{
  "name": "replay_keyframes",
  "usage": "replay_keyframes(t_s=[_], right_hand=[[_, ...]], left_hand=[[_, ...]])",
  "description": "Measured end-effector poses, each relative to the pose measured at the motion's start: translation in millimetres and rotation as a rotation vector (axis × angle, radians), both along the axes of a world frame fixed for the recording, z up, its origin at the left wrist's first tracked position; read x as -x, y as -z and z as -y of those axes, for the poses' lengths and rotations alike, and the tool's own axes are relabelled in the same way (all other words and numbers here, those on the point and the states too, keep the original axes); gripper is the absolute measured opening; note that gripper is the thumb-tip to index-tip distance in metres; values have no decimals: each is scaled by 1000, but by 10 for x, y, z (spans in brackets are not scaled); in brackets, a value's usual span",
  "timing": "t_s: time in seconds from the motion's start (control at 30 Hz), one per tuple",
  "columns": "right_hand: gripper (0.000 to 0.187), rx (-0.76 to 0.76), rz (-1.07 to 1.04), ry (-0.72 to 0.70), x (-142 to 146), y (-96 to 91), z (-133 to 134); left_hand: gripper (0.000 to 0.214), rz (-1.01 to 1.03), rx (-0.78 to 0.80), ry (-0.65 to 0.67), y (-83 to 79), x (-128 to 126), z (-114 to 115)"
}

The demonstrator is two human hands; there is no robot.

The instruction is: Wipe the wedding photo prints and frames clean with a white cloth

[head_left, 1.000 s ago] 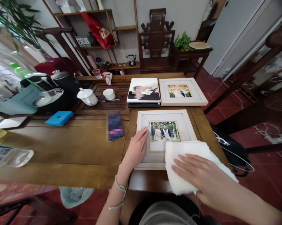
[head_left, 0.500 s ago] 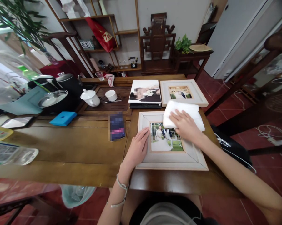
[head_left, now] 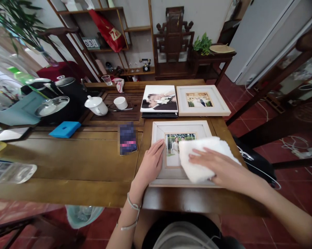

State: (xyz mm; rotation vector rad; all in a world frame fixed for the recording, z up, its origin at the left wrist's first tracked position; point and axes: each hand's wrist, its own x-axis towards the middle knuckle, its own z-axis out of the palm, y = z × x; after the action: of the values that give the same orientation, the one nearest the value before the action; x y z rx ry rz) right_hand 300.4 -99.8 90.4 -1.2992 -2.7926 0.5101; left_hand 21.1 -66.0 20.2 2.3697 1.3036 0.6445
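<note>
A white picture frame [head_left: 158, 138] with a wedding photo lies flat on the wooden table before me. My left hand [head_left: 154, 157] rests on its left side, fingers stretched out together along the border. Under my right hand [head_left: 210, 162] is a folded white cloth [head_left: 197, 173], pressed onto the lower right of the photo and border and gripped by the hand. The cloth hides much of the picture; the couple's upper part still shows at its left. My right thumb is mostly out of sight.
Behind stand a second white frame [head_left: 218, 107] and a photo panel [head_left: 159, 107] on a dark one. To the left are a phone [head_left: 128, 138], a blue block [head_left: 65, 129], a lidded white cup [head_left: 96, 105] and a clear bottle [head_left: 16, 172]. A bin [head_left: 83, 216] stands below the table.
My right hand has moved the white cloth from the frame's upper right down toward me, over the photo's lower right. My left hand stays on the left border. The view has shifted slightly.
</note>
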Motion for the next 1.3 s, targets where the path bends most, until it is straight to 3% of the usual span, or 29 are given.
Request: replay_keyframes(t_s=[0.13, 0.27, 0.37, 0.47, 0.6, 0.67, 0.73, 0.83, 1.0, 1.13, 1.3], right_hand=[[75, -260, 10, 162, -112, 177, -563], [65, -375, 61, 263, 141, 242, -827], [67, -291, 133, 227, 439, 252, -693], [74, -114, 133, 93, 619, 197, -309], [81, 91, 34, -116, 522, -50, 259], [81, 156, 2, -167, 363, -188, 404], [80, 149, 16, -141, 195, -267, 399], [74, -15, 125, 48, 58, -236, 141], [55, -295, 299, 306, 332, 15, -393], [58, -277, 308, 217, 807, 151, -390], [55, -299, 292, 55, 1195, 174, -5]], left_hand=[[47, 2, 2, 2, -5, 3, 4], [47, 18, -13, 6, 10, 9, 3], [47, 21, -18, 6, 25, 11, -1], [46, 18, -18, 7, 32, 8, -2], [47, 21, -20, 3, 28, 3, -2], [47, 22, -15, 5, 23, 4, -1], [47, 21, -4, 8, 18, 6, 1], [47, 25, 7, 10, 11, 11, 3], [48, 67, 6, 3, 36, 10, 5], [50, 138, 3, -13, 88, 11, 8], [48, 243, 43, -9, 109, 20, 13]])
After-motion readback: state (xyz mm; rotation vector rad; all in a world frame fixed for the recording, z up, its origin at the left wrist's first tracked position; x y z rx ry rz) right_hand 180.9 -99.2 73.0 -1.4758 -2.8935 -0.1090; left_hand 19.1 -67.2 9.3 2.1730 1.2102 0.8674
